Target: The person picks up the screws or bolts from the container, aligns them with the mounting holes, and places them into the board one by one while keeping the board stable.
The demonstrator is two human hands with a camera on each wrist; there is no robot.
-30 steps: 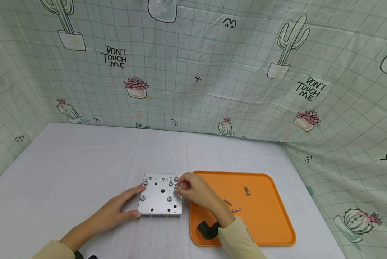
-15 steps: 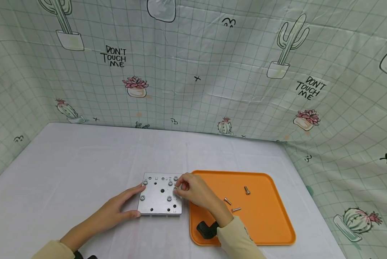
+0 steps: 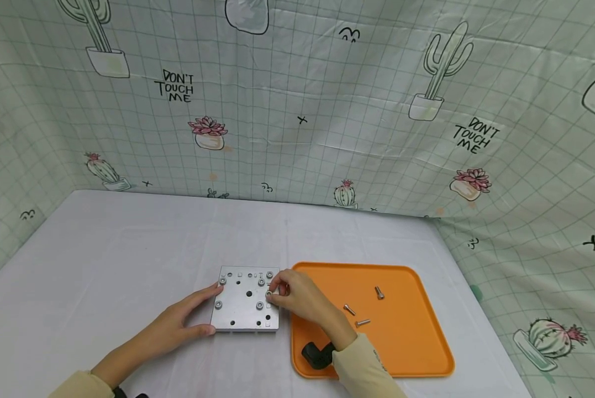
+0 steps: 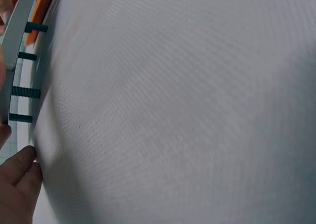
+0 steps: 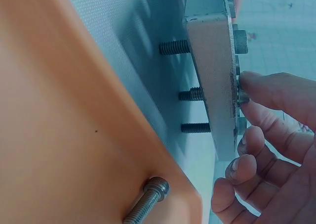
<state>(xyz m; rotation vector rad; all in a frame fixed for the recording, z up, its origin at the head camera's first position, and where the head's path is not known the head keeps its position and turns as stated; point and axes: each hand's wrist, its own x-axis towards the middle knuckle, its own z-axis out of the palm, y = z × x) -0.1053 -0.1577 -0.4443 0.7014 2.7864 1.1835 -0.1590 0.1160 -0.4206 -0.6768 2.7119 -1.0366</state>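
A: Location of screw (image 3: 269, 294)?

B: In a hole near right edge of plate (image 3: 240, 309), with head above the face and thread below the underside, as seen in right wrist view.

A: State of hands?

B: Right hand (image 3: 297, 293): pinching screw head between thumb and index finger. Left hand (image 3: 180, 320): holding plate by left edge, thumb at near corner, index finger farther up.

A: Edges, room?

B: Tight on the right: just inside plate edge, with rim of tray (image 3: 401, 337) just beyond, partly under right hand. Close on the other sides to seated screws (image 3: 261, 282). Open tabletop (image 3: 128, 249) past far edge of plate and to the left.

A: Orientation?

B: Head up, tip down toward tabletop. Long axis upright, roughly square to plate face. Tip touching tabletop or not: cannot tell.

A: Farther out?

B: Three loose screws (image 3: 362, 323) lying in tray at differing angles. Behind tabletop, printed cloth (image 3: 277, 83).
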